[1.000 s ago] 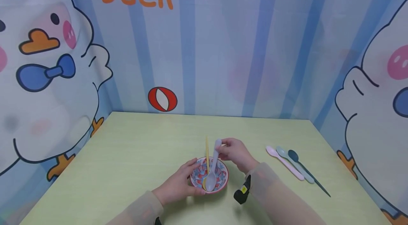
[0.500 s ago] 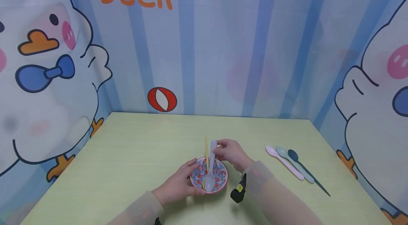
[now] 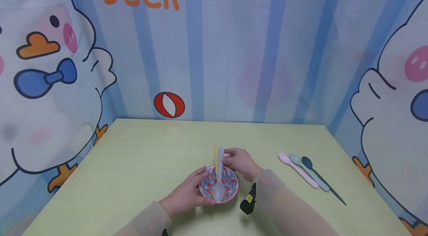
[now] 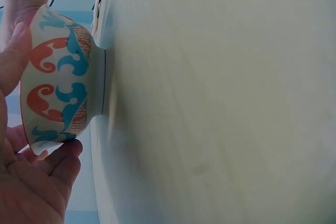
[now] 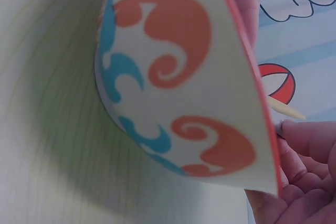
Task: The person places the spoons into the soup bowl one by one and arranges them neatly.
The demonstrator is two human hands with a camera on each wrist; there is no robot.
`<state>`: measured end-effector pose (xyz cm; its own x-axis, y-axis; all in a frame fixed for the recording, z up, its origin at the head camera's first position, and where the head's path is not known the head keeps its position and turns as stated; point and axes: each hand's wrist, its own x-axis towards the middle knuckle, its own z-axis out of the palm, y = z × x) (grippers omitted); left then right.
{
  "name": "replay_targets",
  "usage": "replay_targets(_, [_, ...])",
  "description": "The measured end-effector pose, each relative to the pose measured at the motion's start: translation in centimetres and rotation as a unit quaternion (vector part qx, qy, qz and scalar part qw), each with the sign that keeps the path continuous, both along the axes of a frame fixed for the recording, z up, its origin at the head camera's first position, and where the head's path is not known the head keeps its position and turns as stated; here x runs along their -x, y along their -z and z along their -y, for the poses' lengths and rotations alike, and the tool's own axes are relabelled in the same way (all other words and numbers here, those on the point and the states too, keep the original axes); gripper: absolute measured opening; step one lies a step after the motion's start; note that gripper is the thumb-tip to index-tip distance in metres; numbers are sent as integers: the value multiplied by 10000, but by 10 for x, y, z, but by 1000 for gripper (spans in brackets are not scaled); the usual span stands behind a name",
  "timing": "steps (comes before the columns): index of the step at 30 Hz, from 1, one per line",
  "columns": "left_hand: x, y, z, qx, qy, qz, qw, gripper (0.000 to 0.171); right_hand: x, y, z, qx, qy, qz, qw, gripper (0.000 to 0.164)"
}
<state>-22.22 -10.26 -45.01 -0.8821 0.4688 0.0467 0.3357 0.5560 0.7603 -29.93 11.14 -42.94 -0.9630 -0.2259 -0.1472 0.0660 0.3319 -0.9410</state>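
On a pale table (image 3: 150,146), the left hand (image 3: 184,194) grips a patterned bowl (image 3: 230,184) while the right hand (image 3: 242,162) pinches a lilac spoon (image 3: 219,180) in it, handle newly swung left, nearly aligned with a yellow utensil (image 3: 215,154); whether they touch is unclear.

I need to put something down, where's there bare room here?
The widest bare patch of table is left of the bowl and left hand. Another runs along the far edge, by the backdrop. A narrower strip lies between the right hand and the three spoons. It's crowded at the bowl: both hands, a pale spoon and a yellow utensil.
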Motion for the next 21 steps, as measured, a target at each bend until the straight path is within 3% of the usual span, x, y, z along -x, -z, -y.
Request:
replay_targets(11, [2,1,1,-18,-15,90,10000,91,-3,0,-1,-117,87,167,9998,48])
replay_targets(21, [3,2,0,38,-64,77,9999,92,-11,2,-23,-73,145,-95,9998,48])
